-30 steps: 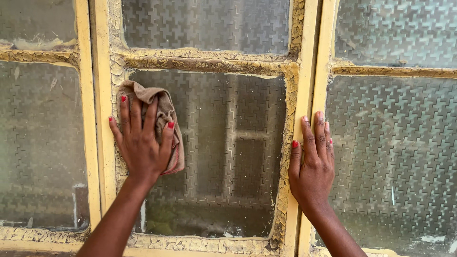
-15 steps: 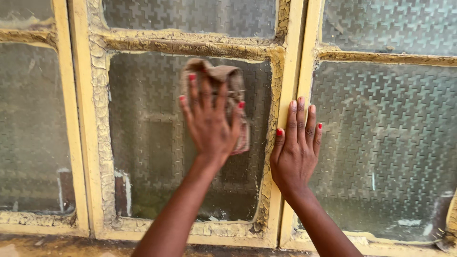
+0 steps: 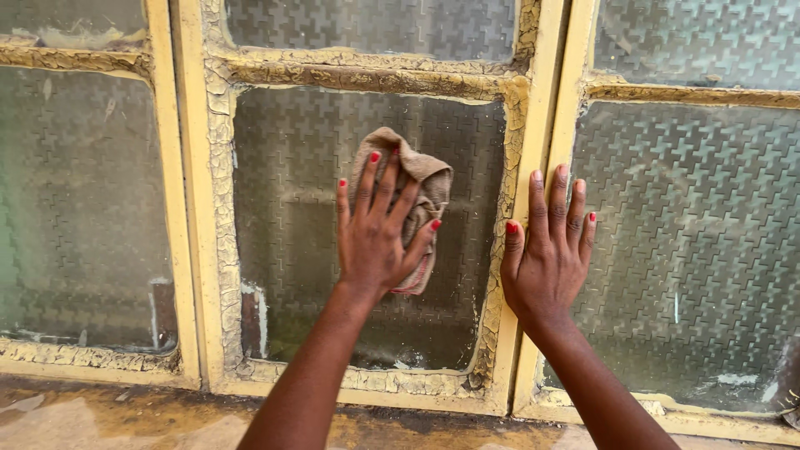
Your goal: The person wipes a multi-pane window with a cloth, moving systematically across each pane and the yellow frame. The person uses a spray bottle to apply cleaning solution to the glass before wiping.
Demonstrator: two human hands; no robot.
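My left hand (image 3: 379, 237) presses a crumpled beige cloth (image 3: 421, 179) flat against the patterned glass of the middle window pane (image 3: 287, 208). The fingers are spread over the cloth, nails painted red. My right hand (image 3: 550, 250) rests open, palm flat, partly on the yellow window frame (image 3: 533, 125) and partly on the right pane (image 3: 692, 242). It holds nothing.
The yellow frame paint is cracked and peeling, mostly along the crossbar (image 3: 367, 79) and the putty edges. A left pane (image 3: 79, 208) and upper panes surround the middle one. A stained sill (image 3: 167, 412) runs along the bottom.
My left hand has swept the cloth across the middle pane from its left side toward the right. The right hand has stayed on the frame.
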